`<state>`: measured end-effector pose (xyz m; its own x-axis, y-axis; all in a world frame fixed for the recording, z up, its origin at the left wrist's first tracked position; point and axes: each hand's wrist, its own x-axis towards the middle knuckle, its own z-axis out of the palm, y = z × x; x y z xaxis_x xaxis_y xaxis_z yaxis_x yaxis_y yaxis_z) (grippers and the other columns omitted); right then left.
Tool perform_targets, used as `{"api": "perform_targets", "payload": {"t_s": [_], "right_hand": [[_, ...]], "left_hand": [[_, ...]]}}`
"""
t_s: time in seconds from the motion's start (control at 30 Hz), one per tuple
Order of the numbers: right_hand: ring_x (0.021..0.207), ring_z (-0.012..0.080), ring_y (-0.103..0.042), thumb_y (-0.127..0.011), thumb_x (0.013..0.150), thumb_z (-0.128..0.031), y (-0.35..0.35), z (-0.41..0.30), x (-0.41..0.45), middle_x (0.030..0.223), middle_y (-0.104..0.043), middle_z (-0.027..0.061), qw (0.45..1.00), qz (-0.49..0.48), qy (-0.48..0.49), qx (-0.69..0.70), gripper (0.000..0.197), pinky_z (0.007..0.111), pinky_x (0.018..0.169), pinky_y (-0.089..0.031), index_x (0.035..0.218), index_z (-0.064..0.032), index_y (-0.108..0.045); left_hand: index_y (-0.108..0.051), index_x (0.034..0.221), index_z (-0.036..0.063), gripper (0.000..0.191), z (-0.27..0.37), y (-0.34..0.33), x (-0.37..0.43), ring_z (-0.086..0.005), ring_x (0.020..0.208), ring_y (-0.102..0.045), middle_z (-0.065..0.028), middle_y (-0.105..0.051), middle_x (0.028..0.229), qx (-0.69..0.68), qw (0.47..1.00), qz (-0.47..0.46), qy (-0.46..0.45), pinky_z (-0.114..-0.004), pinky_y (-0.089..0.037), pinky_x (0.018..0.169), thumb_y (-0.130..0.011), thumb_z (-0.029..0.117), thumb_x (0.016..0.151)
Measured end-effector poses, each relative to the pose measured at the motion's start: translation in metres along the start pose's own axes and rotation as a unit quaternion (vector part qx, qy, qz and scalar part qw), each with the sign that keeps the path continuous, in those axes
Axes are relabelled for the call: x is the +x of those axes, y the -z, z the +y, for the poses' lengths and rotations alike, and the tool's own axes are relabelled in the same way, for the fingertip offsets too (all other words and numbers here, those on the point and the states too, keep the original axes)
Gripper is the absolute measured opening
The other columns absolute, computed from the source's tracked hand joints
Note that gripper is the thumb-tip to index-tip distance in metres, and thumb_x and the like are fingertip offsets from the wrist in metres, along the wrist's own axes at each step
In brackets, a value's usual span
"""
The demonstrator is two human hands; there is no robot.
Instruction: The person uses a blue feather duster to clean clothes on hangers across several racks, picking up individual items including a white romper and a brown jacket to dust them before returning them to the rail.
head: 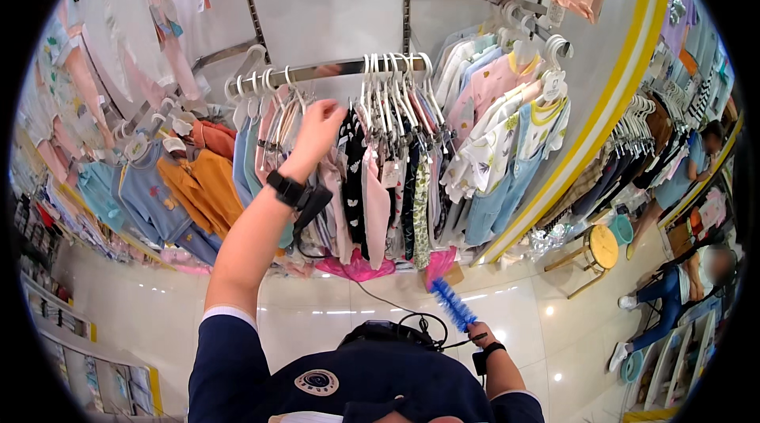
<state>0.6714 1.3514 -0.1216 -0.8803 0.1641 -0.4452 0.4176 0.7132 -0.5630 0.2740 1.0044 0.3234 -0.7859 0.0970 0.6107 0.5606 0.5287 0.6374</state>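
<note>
My left hand (323,120) is raised in front of a metal hanging rail (332,69), its fingers curled in the gap between two groups of white hangers. Whether anything is pinched in them I cannot tell. Right of it hang small trousers on clip hangers (395,87), among them black printed trousers (354,179) and a pale pink pair (376,209). Left of it are more hangers (267,78) with pink and blue garments. Low on the right, my right hand (484,334) grips a blue bristled duster (453,304), held over the floor with its head towards the rack.
Pink plastic bags (356,267) lie below the clothes. A black cable (386,304) loops in front of my body. To the right stand a wooden stool (604,246) and a teal bucket (621,229). One person sits (665,292); another person (683,167) is farther back.
</note>
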Motion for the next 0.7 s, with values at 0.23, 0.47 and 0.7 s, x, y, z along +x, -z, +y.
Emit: {"api": "perform_targets", "payload": {"t_s": [0.23, 0.47, 0.7], "right_hand": [[0.061, 0.0236, -0.056, -0.042, 0.086, -0.027, 0.022, -0.036, 0.015, 0.065, -0.059, 0.0131, 0.994, -0.008, -0.049, 0.097, 0.034, 0.033, 0.058, -0.043, 0.085, -0.0006, -0.062], [0.082, 0.0373, -0.057, -0.043, 0.083, -0.03, 0.014, -0.016, 0.007, 0.084, -0.061, 0.0237, 0.993, 0.0, -0.048, 0.105, 0.038, 0.04, 0.074, -0.044, 0.085, 0.0022, -0.062], [0.073, 0.0376, -0.057, -0.046, 0.084, -0.033, 0.061, -0.101, -0.016, 0.074, -0.06, 0.0205, 0.99, 0.125, 0.068, -0.018, 0.032, 0.046, 0.065, -0.044, 0.08, -0.0028, -0.057]], "left_hand": [[-0.053, 0.104, 0.0022, 0.042, 0.014, -0.031, 0.01, -0.0162, 0.086, -0.046, -0.0064, -0.053, 0.1, -0.195, 0.891, -0.261, 0.316, -0.034, -0.038, 0.073, -0.059, 0.032, 0.076], [-0.055, 0.084, 0.0028, 0.013, 0.058, 0.027, 0.007, -0.0151, 0.075, -0.05, -0.004, -0.052, 0.082, -0.347, 0.884, -0.135, 0.285, -0.029, -0.044, 0.067, -0.056, 0.01, 0.073], [-0.055, 0.104, 0.003, 0.026, 0.062, 0.088, -0.078, -0.0151, 0.087, -0.056, -0.0062, -0.057, 0.098, -0.377, 0.838, -0.22, 0.328, -0.028, -0.048, 0.074, -0.046, 0.006, 0.08]]}}
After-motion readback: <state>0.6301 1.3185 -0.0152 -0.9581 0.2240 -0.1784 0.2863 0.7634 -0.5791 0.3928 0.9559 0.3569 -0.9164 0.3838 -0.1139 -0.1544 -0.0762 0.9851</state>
